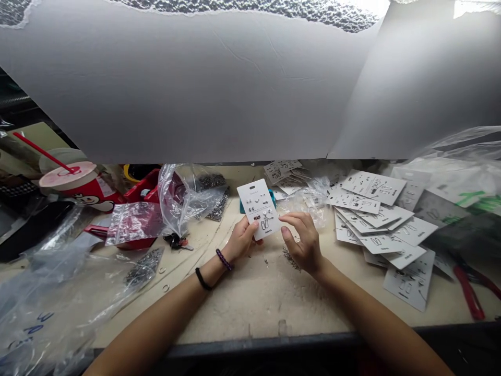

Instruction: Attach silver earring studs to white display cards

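Observation:
My left hand (241, 240) holds a white earring display card (259, 208) upright by its lower edge, with small metal earrings mounted on the card. My right hand (305, 244) hovers just right of the card, its thumb and fingers apart and nothing visible between them. Its fingertips are very close to the card's right edge, but I cannot tell whether they touch. A small scatter of loose metal bits (291, 259) lies on the cream tabletop (258, 308) under my right hand.
Many similar white cards (381, 230) lie fanned to the right, near red-handled pliers (468, 292). To the left are clear plastic bags (183, 198), a bag of metal pieces (144, 267), keys (176, 241) and a red-and-white cup (68, 177). A large white sheet (195, 83) hangs overhead.

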`<state>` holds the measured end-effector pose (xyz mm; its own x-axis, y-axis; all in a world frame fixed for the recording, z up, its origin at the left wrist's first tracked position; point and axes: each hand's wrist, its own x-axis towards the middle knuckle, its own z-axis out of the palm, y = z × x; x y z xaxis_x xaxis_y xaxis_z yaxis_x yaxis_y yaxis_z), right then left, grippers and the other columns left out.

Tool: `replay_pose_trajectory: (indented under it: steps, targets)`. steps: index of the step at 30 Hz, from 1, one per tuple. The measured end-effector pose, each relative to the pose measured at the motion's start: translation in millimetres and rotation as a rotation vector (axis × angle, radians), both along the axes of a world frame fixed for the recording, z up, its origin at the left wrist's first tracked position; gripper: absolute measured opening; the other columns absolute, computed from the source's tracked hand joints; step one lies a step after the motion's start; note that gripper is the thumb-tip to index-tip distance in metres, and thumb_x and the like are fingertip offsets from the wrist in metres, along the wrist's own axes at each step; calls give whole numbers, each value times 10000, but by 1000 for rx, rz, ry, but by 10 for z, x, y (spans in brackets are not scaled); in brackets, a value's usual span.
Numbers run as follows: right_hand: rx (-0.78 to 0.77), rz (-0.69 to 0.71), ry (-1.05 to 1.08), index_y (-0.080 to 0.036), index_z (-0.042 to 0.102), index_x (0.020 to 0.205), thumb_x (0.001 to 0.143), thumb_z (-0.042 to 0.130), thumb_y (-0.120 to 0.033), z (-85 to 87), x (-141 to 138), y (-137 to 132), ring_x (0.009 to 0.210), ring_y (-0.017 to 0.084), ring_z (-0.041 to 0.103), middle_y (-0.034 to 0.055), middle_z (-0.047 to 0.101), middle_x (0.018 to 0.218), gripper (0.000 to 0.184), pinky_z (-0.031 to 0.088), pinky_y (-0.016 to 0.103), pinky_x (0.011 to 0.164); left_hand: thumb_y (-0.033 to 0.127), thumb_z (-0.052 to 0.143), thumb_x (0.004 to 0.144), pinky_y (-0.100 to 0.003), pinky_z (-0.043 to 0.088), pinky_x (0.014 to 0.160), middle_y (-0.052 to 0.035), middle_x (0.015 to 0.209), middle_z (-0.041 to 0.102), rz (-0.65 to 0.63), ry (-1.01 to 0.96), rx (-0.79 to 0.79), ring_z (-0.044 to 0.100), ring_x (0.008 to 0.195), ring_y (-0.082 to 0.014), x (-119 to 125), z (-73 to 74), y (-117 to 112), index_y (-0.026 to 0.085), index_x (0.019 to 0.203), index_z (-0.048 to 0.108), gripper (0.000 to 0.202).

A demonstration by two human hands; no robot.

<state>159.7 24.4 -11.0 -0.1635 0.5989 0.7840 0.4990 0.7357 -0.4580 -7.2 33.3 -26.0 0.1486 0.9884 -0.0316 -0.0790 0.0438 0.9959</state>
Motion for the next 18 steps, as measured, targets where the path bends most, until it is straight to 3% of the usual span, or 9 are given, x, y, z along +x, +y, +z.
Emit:
replay_pose_trajectory:
  steps: [3,5,9,11,13,18]
  targets:
    - [-270,46,118,-198,543,995,820,457,-167,-20,-25,7,896,190,513,61,561,937,197,444,365,768,430,499,765,-274,502,471,-122,1033,581,-43,63,38,566,722,-194,-22,-5,-48,128,1046,524,413]
    - [-510,96,242,-203,513,1044,830,464,-219,-48,-47,9,886,177,518,60,540,968,221,458,347,755,450,483,779,-264,497,462,-119,1008,587,-76,134,62,565,724,-197,-37,-19,-73,134,1030,536,407]
    - [-848,170,435,-216,363,1195,765,578,-312,-91,-84,3,868,165,523,76,477,1093,491,481,337,749,461,434,812,-270,488,485,-106,913,608,-98,249,108,569,683,-193,-43,-25,-110,141,1023,542,398]
    - [-925,221,441,-228,304,1236,728,627,-316,-95,-96,-5,918,175,527,82,461,1153,608,482,340,774,444,427,824,-289,503,578,-106,956,607,-116,250,148,579,775,-212,-29,3,-128,147,1042,537,384]
    - [-957,311,434,-232,323,1224,730,630,-295,-86,-104,-13,993,188,520,76,475,1174,585,463,347,835,437,415,833,-294,504,617,-105,994,600,-151,220,152,580,811,-215,-10,44,-149,154,1055,528,376]
    - [-1019,490,507,-232,384,1166,782,568,-249,-28,-110,-31,1062,187,510,57,532,1144,427,435,354,895,428,456,821,-262,488,490,-106,989,580,-257,149,57,549,610,-142,10,117,-186,154,1054,475,360]
